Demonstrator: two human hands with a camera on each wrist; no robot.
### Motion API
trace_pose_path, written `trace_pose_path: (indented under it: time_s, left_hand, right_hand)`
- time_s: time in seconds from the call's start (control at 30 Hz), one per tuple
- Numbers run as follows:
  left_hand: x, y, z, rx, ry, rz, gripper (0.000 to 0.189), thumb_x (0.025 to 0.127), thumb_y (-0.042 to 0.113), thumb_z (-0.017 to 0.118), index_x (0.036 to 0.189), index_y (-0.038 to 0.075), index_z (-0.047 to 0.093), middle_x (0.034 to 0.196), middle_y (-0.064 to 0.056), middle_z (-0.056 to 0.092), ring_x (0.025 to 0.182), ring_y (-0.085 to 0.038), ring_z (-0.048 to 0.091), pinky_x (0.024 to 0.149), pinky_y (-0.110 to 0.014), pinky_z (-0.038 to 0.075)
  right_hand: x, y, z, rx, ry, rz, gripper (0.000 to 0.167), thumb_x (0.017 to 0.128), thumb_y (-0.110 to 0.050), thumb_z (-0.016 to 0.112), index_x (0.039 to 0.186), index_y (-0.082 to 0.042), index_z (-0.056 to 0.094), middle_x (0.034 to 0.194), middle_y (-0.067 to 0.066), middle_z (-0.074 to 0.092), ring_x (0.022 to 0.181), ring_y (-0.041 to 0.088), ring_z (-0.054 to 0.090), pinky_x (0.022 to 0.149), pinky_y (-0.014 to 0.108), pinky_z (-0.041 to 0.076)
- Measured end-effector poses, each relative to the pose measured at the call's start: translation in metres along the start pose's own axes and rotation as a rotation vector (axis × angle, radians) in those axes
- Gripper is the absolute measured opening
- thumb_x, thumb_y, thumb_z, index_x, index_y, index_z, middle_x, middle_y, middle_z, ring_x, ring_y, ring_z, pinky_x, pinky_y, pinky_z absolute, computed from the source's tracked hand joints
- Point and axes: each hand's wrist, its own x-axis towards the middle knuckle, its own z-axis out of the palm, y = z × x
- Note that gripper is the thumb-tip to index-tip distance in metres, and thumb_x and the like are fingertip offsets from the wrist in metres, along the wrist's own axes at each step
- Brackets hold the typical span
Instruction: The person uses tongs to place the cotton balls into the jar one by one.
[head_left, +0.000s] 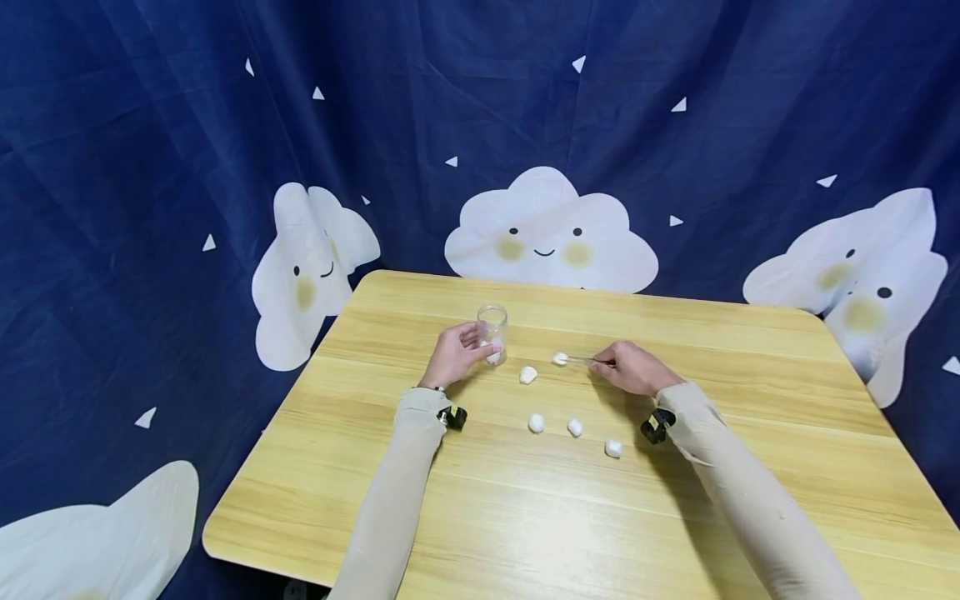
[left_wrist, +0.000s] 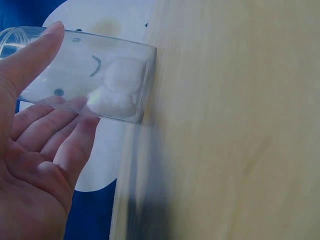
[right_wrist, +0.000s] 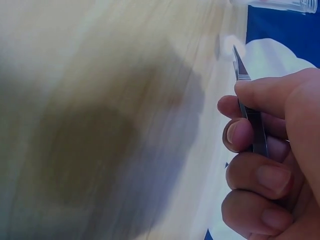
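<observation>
My left hand (head_left: 452,358) holds a clear jar (head_left: 492,317) upright on the table, thumb on one side and fingers on the other. The jar's mouth has no lid, and white cotton balls (left_wrist: 122,75) lie at its bottom. To the right, my right hand (head_left: 633,369) pinches metal tweezers (right_wrist: 256,131) between thumb and fingers, their tips pointing left toward the jar. At the tips is another cotton ball (head_left: 559,358), close over the tabletop; I cannot tell whether the tips grip it.
Several loose cotton balls lie on the wooden table (head_left: 555,517): one (head_left: 528,375) near the jar, others (head_left: 574,427) nearer the front, between the forearms. A dark blue curtain (head_left: 405,108) with white clouds hangs behind the table's far edge and along its sides.
</observation>
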Motion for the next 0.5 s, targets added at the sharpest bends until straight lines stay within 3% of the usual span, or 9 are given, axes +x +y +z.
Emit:
trace_pose_path:
  time_s: [0.5]
  left_hand:
    - [0.0,-0.0004,0.0005,-0.006,0.006,0.007,0.069,0.087,0.019,0.085,0.143,-0.007,0.054,0.143,-0.026,0.061,0.133,-0.039,0.062,0.113,-0.041,0.054]
  right_hand:
    - [0.0002,-0.0026,-0.0087,0.024,-0.001,0.007,0.024,0.103,-0.014,0.06,0.114,0.0,0.078,0.072,0.009,0.068,0.052,0.006,0.035,0.047,0.018,0.03]
